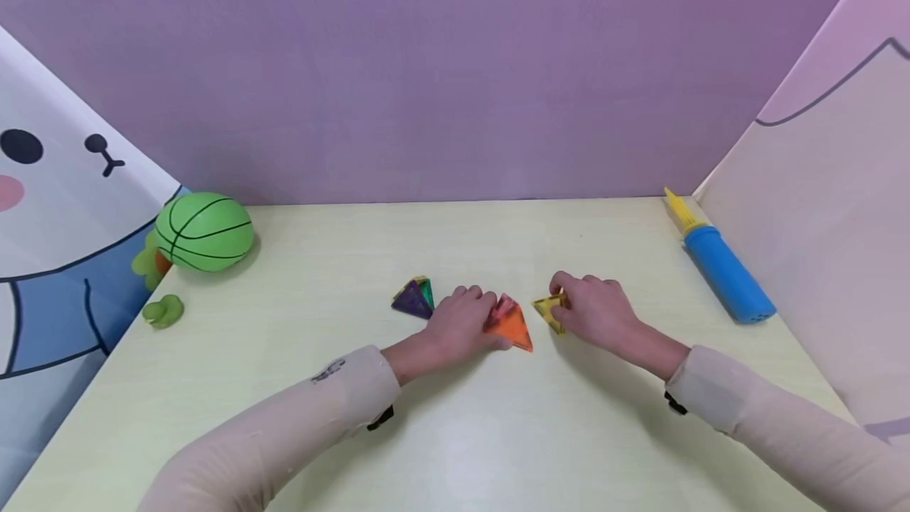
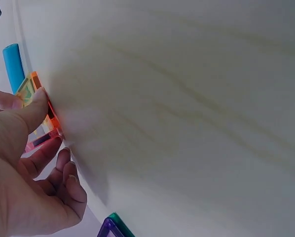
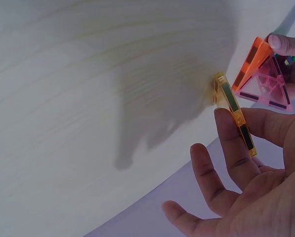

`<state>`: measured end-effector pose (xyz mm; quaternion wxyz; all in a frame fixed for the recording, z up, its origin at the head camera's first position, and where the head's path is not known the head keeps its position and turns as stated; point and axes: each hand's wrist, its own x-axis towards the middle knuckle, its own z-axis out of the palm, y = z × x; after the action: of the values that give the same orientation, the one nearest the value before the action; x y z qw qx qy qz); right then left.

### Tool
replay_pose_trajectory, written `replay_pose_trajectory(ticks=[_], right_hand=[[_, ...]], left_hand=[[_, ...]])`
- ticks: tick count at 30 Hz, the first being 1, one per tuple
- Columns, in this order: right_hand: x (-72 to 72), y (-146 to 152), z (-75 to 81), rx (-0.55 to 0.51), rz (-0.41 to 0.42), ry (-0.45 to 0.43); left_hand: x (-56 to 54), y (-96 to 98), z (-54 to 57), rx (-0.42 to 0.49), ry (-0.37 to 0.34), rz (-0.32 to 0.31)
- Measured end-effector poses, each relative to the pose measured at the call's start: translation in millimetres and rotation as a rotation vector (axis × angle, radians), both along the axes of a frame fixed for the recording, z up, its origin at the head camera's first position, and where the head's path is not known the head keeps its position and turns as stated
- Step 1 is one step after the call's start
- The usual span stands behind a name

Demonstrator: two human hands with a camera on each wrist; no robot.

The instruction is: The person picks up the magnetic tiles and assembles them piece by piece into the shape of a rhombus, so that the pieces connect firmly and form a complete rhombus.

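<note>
Near the middle of the table, my left hand (image 1: 462, 324) holds an orange triangular tile (image 1: 512, 328) joined at an angle to a pink triangular tile (image 3: 267, 85). Thumb and fingers pinch the pair. A short way to the right, my right hand (image 1: 600, 310) pinches a yellow triangular tile (image 1: 550, 312) between thumb and finger. Its dark edge strips show in the right wrist view, and its other fingers are spread. The yellow tile stands close to the orange one. Left of my left hand sits a small piece of purple (image 1: 414, 300) and green (image 1: 426, 291) tiles with a yellow edge.
A green ball (image 1: 204, 232) with black lines stands at the back left, near a small green toy (image 1: 163, 311). At the right edge lies a blue pump (image 1: 728, 275) with a yellow nozzle. A purple wall (image 1: 455, 77) closes the table's back.
</note>
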<state>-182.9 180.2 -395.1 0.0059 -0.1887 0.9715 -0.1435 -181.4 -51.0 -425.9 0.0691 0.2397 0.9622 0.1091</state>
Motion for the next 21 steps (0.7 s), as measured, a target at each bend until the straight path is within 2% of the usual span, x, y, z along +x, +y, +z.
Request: replay_pose_trajectory(ticks=[16,21], right_hand=[[4.9,-17.3,-4.4,-0.046,0.046,0.057],[6.7,-18.5,-3.3,-0.053,0.05,0.051]], left_hand=[[-4.7,9.2,-2.7,-0.006,0.001,0.015],[-4.0,6.8,1.5,0.046,-0.001,0.026]])
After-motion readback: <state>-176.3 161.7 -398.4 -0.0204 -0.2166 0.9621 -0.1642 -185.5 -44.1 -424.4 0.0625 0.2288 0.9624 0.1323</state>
